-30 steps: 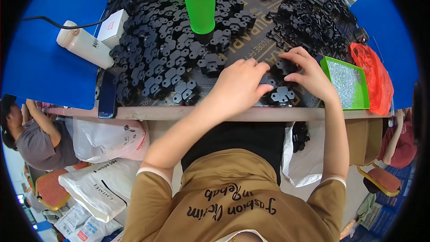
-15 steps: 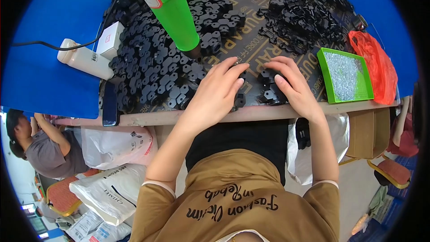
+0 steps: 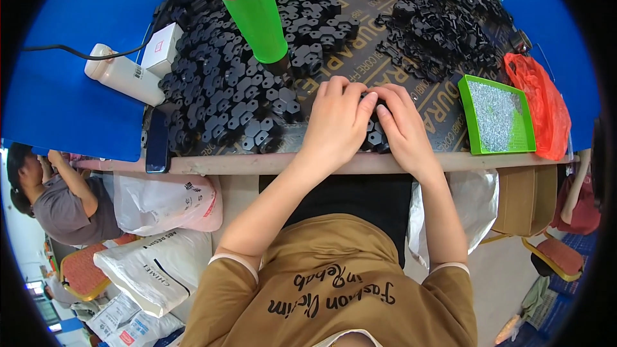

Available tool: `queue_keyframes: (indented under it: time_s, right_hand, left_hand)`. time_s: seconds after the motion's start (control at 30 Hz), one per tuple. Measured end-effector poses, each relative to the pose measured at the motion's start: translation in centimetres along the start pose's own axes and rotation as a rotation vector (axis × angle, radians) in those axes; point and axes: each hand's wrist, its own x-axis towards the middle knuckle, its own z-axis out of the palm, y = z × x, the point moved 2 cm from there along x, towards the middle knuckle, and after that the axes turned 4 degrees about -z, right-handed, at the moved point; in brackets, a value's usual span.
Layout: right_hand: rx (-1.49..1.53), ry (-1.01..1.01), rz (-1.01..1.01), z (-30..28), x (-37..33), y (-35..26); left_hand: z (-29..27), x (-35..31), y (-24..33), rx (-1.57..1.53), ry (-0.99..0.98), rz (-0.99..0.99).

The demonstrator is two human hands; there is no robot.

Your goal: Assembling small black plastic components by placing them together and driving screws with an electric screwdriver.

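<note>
Although their grip is unclear, the hands (image 3: pixel 337 119) (image 3: pixel 407 133) curl close together, black parts (image 3: pixel 375 138) between them.

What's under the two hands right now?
Black parts show between the left hand and the right hand, near the table edge. The hands cover the rest, so how many pieces lie there, or whether they're gripped, can't be seen.

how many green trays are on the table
1. The green tray is near the table's front edge, to the right of the right hand, beside the red bag. Others could be hidden under the black parts.
</note>
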Motion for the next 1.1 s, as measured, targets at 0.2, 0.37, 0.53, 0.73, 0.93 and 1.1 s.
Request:
queue_keyframes:
  time_s: [0.2,0.37,0.53,0.73,0.93,1.1]
  right_hand:
    - [-0.019,0.092,-0.005,0.6,-0.2,-0.1]
    - [-0.001,0.162,0.027,0.9,-0.9,-0.5]
    - [-0.021,0.198,0.016,0.5,-1.3,-0.2]
    - [-0.771,0.401,0.101,-8.9,-5.8,-2.1]
    - [-0.867,0.345,0.256,-10.6,-9.6,2.5]
    - [-0.755,0.436,0.154,-9.1,-8.3,2.9]
  left_hand:
    - [-0.7,-1.0,-0.4,-0.031,-0.051,-0.043]
    - [-1.1,-0.9,-0.6,-0.04,-0.093,-0.014]
    - [-1.4,-0.4,-0.9,-0.074,-0.201,0.017]
    - [-3.5,-1.1,1.5,0.064,-0.01,0.236]
    - [-1.5,-2.0,2.3,0.219,-0.091,0.265]
    - [-1.6,-1.7,1.9,0.24,-0.129,0.262]
